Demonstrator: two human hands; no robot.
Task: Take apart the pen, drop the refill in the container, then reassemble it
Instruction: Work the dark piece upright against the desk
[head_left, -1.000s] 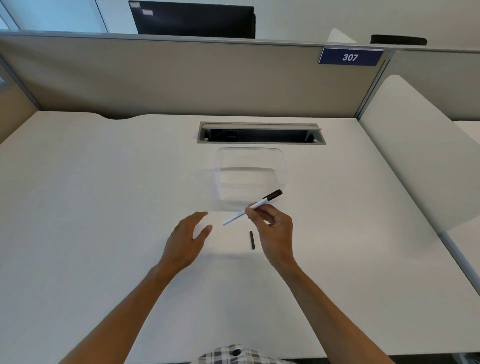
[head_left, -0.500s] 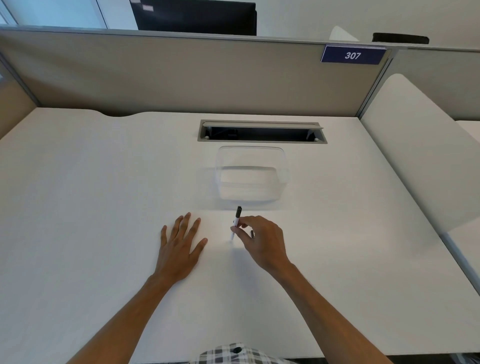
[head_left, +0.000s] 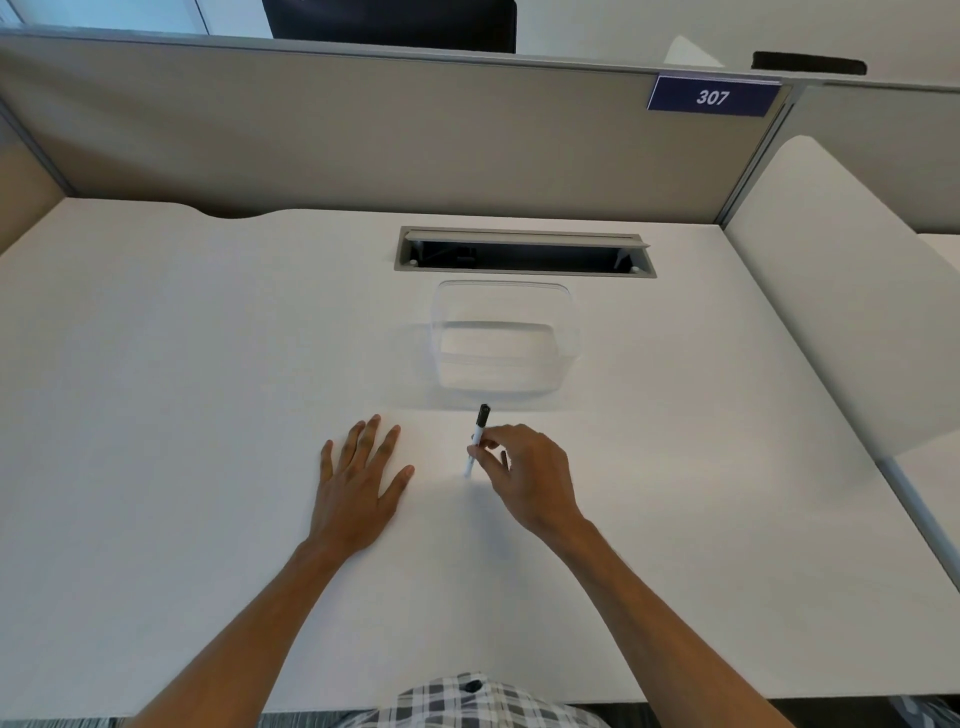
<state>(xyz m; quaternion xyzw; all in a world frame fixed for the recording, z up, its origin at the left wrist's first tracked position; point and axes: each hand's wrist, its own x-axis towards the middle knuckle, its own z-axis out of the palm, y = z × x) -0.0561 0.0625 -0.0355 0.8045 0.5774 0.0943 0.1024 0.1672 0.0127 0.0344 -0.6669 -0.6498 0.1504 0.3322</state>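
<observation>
A white pen (head_left: 477, 435) with a black far end stands nearly upright, its lower tip on the white desk (head_left: 208, 389). My right hand (head_left: 524, 478) pinches its middle with thumb and fingertips. A small black pen piece (head_left: 504, 458) shows as a sliver behind those fingers, mostly hidden. My left hand (head_left: 358, 488) lies flat on the desk, palm down, fingers spread, a short way left of the pen. A clear plastic container (head_left: 501, 340) stands just beyond the pen; nothing shows inside it.
A grey cable slot (head_left: 524, 249) is set into the desk behind the container. Grey partition panels (head_left: 363, 130) close off the back, a white divider (head_left: 841, 312) the right side. A blue sign reading 307 (head_left: 712, 96) hangs on the partition.
My right hand has lowered the pen from a raised slant to stand tip-down on the desk. My left hand has dropped from hovering to lying flat.
</observation>
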